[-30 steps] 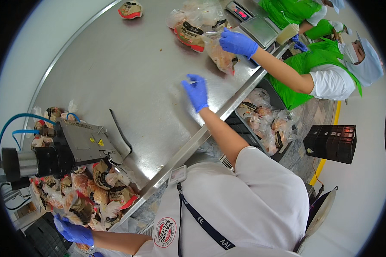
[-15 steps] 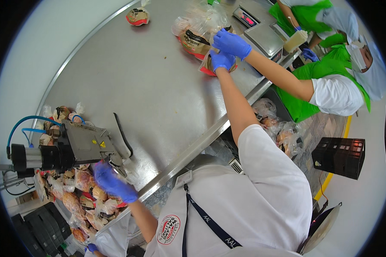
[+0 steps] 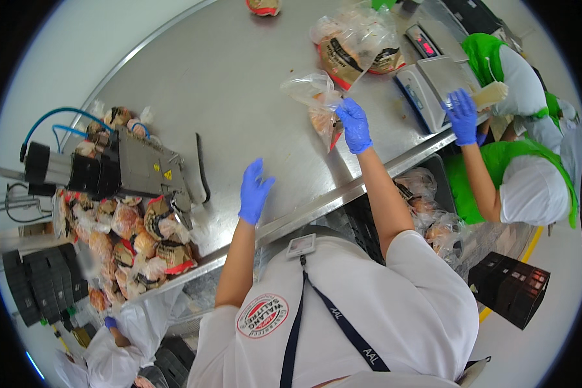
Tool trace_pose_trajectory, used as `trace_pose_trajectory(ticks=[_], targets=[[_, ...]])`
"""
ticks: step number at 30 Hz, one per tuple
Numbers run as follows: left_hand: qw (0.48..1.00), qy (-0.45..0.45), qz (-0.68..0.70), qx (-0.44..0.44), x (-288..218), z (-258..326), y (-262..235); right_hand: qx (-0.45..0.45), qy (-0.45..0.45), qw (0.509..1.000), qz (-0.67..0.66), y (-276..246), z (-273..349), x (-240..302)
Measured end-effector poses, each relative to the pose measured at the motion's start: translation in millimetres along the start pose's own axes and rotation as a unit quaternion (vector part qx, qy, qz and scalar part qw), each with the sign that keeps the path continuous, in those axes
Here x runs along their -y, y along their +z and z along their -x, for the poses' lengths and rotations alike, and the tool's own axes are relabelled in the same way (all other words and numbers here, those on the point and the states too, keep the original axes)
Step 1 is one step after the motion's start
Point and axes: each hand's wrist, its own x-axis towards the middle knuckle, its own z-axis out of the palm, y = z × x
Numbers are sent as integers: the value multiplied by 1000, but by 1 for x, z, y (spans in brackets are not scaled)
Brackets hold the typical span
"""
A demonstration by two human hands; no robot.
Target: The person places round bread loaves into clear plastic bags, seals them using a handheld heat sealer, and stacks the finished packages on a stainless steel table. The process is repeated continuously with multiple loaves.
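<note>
My right hand, in a blue glove, is closed on a clear plastic bag with a brown and red print, which holds what looks like raw chicken. The bag's loose neck spreads out to the left over the steel table. My left hand, also blue-gloved, is held over the near part of the table, its fingers apart and nothing in it. To its left stands a grey clipping machine with a curved black arm.
More bagged chickens lie at the far right beside a scale; one bag sits at the far edge. A pile of bags is beyond the machine. A co-worker's gloved hand is by the scale. Black crates stand right.
My left hand has moved right, away from the machine, to the table's near middle. The co-worker's hand has left the bag and gone to the scale. My right hand stays on the bag.
</note>
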Motion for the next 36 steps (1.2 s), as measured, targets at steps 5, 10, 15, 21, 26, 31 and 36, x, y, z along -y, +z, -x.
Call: trace_pose_trajectory(ticks=[5, 10, 15, 21, 26, 31, 36], targets=[[994, 105, -13, -28, -44, -63, 27, 211, 9, 975, -64, -1, 11, -3], [965, -35, 150, 212, -57, -106, 20, 236, 179, 955, -17, 4, 23, -12], [934, -93, 330, 95, -76, -76, 42, 282, 72, 957, 6, 2, 39, -23], [935, -9, 352, 34, -104, -43, 50, 198, 19, 958, 205, 65, 56, 0], [973, 195, 86, -87, -43, -21, 36, 286, 18, 958, 20, 75, 48, 0], [978, 172, 74, -94, -29, -19, 55, 320, -10, 943, 96, 118, 72, 29], [948, 106, 256, -157, 1, -30, 49, 256, -47, 965, 39, 123, 89, 54]])
